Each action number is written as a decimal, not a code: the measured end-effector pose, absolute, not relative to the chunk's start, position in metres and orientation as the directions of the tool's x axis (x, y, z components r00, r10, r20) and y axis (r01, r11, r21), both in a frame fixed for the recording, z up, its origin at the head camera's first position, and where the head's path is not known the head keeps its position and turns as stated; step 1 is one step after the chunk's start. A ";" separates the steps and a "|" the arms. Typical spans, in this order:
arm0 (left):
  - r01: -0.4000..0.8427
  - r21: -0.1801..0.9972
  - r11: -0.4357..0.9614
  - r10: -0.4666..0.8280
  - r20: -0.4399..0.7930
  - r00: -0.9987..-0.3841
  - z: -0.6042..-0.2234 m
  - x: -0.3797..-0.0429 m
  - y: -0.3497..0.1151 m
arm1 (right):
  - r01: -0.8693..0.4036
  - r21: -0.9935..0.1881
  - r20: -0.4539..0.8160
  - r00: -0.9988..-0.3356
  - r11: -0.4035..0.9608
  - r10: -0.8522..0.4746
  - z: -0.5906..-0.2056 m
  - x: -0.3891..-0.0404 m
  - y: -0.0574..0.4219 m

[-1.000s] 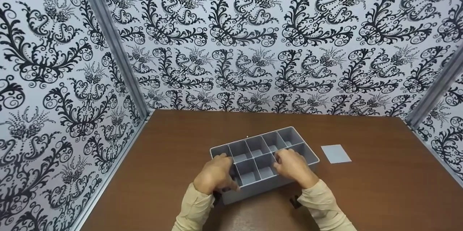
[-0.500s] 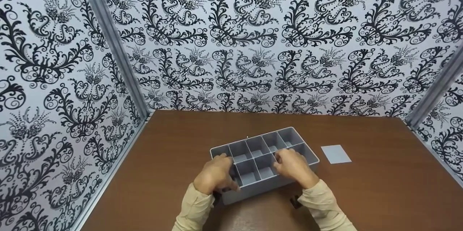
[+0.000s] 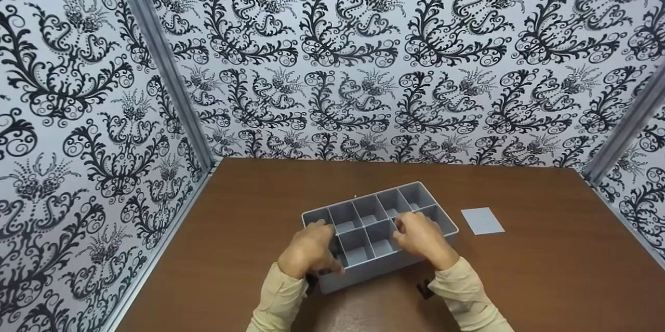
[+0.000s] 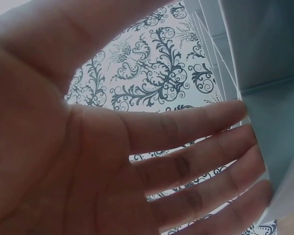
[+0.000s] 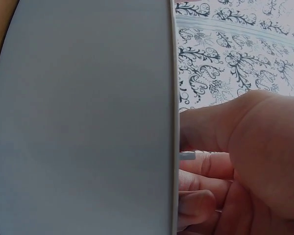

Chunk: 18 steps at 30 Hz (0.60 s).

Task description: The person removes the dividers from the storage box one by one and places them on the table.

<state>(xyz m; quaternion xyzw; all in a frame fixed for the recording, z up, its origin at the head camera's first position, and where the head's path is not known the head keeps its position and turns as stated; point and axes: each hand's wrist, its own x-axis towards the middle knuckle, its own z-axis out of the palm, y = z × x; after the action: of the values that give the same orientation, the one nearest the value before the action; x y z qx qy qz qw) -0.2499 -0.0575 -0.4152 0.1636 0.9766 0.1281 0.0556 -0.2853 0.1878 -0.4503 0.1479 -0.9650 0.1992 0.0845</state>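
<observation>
A grey divided storage box [image 3: 363, 273] stands at a slant on the wooden table, with two rows of square compartments. My left hand [image 3: 307, 250] lies over its near left corner, thumb by the front rim. In the left wrist view the fingers [image 4: 201, 159] are nearly straight, their tips at the box's edge. My right hand [image 3: 422, 237] reaches over the front rim at the right half. In the right wrist view, its thumb and fingers pinch a thin grey divider [image 5: 187, 155] behind the box's plain front wall [image 5: 83, 117]. The compartments under both hands are partly hidden.
To the right of the box a small pale square card [image 3: 482, 221] lies on the brown table [image 3: 249, 197]. Behind and at the sides rise walls with black floral patterned paper [image 3: 353, 98], joined by grey metal posts [image 3: 161, 56].
</observation>
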 end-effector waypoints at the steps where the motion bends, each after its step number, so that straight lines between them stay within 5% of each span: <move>1: 0.307 0.268 0.913 0.336 -0.069 -0.939 -0.415 -0.250 -0.058 | -0.320 -0.360 0.224 -0.942 0.876 -0.252 -0.450 -0.285 0.188; 18: 0.320 0.248 0.914 0.338 -0.032 -0.941 -0.416 -0.250 -0.058 | -0.322 -0.398 0.268 -0.936 0.859 -0.226 -0.449 -0.286 0.190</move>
<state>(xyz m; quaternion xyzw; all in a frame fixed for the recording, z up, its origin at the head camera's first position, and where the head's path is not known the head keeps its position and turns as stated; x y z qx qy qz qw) -0.2495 -0.0575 -0.4157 0.1683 0.9777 0.1203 0.0369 -0.2859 0.1900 -0.4491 0.1430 -0.9583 0.2234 0.1065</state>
